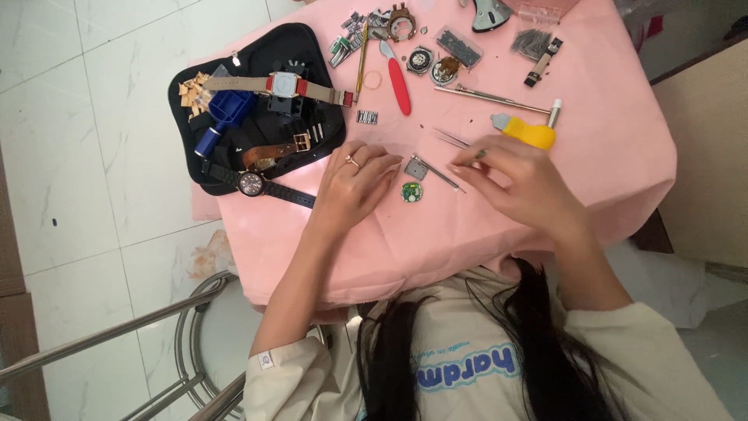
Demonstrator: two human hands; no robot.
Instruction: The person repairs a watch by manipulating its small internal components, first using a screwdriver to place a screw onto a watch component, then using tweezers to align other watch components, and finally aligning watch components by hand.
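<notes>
While both hands rest on the pink tablecloth [467, 234], the left hand [354, 183], a ring on one finger, lies curled with its fingertips down on the cloth just left of a small square grey metal part [415, 168]; whether it pinches anything cannot be told. The right hand [518, 183] has thumb and forefinger closed on a tiny dark piece [481, 154], too small to identify, right beside the tips of the tweezers [452, 139] lying on the cloth. Between the hands sits a round green watch movement [411, 192], bare on the cloth and touched by neither hand, with a thin metal pin tool [444, 177] lying slantwise just beside the square part. Near the right hand's knuckles is a yellow-handled tool [530, 132]. Further off lie a red-handled case opener [398, 80] and a black tray [234, 148] (holding a blue tool and several wristwatches).
</notes>
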